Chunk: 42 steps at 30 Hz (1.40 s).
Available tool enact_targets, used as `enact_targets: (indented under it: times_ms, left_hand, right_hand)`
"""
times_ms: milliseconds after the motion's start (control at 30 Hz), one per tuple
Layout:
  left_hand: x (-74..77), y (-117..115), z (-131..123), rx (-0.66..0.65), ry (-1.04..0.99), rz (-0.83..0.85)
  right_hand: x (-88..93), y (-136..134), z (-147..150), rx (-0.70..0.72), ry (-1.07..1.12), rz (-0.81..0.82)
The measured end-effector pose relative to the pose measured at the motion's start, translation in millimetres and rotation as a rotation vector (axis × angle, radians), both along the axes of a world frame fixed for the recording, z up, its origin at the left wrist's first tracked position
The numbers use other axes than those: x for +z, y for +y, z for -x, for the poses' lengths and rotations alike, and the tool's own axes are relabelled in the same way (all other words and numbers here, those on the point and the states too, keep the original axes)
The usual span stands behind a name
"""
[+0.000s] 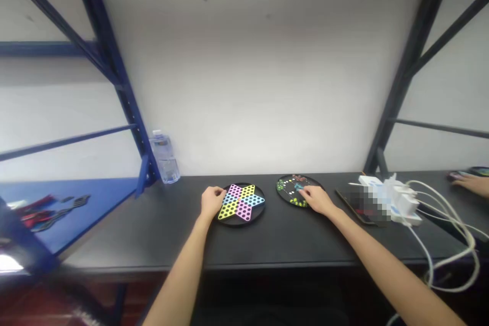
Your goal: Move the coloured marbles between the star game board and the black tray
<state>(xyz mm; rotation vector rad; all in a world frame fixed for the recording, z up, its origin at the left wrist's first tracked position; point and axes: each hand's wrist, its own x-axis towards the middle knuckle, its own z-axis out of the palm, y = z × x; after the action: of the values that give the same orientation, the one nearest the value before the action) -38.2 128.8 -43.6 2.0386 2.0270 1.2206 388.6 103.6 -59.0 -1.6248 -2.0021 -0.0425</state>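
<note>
A round black board with a star of pink, yellow and blue perforated points [243, 209] lies on the black table [153, 234]. At its left edge is my left hand [212, 200], thumb and fingers pressed together; what they hold, if anything, is too small to tell. To the right lies a round black tray [284, 196] with small green, yellow, white, red and blue pieces. My right hand [315, 198] reaches over the tray's right side, its fingertips closed at the small blue pieces [298, 186]. Whether a piece is between them cannot be made out.
A clear plastic bottle [166, 159] stands at the back left. On the right are a phone [353, 206], a white power strip [393, 198] and looping white cables [464, 234]. Another person's hand [471, 183] shows at the far right. Metal rack posts rise on both sides.
</note>
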Motion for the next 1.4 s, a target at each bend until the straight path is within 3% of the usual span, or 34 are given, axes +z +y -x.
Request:
enact_targets:
  times_ms: [500,700,1400]
  left_hand:
    - [-1.7,1,1,0.002,0.002,-0.007]
    - [-0.4,0,0,0.000,0.001,0.018]
    - [-3.4,0,2,-0.017,-0.001,-0.026]
  right_hand:
    - [-1.7,-4,-9,0.035,0.200,-0.007]
    - [-3.1,-6,-10,0.099,0.210,-0.041]
    - [-9.4,-7,-10,0.116,0.198,-0.085]
